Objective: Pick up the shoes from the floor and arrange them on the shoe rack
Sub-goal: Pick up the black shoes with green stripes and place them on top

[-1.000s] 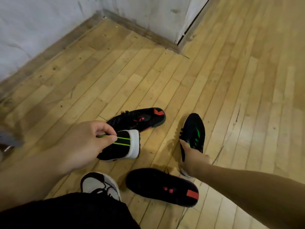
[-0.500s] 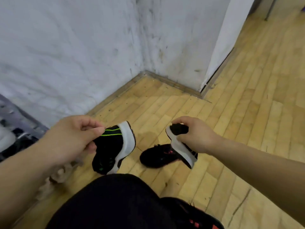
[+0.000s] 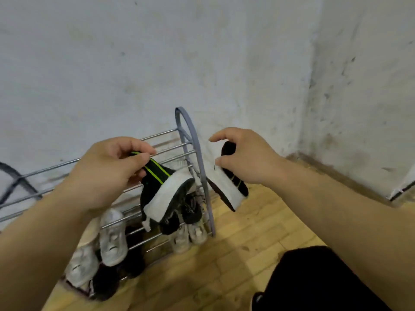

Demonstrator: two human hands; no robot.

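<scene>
1. Since a second ago the view is swinging away from the floor boards and onto the shoe rack (image 3: 193, 140). Both black-and-green shoes, which were then being gripped on the floor, are now hanging in the air at the rack.
2. The left hand (image 3: 105, 173) is pinching the heel collar of the left shoe (image 3: 161, 194) between thumb and curled fingers, holding it in front of the rack's upper bars.
3. The right hand (image 3: 244, 158) is curling round the heel end of the right shoe (image 3: 229, 185), holding it just beyond the rack's end frame, on the side away from the bars.
4. For the task, I judge the pick-up of this pair to be finished and the placing to be starting.
5. The left shoe is hanging toe-down, its long axis running near upright, its white sole facing away from the rack's bars.
6. The right shoe is also pointing toe-down, its long axis slanting steeply, with the toe swinging away from the rack.
7. White sneakers (image 3: 112, 239) are already sitting on the rack's lower tiers.
</scene>
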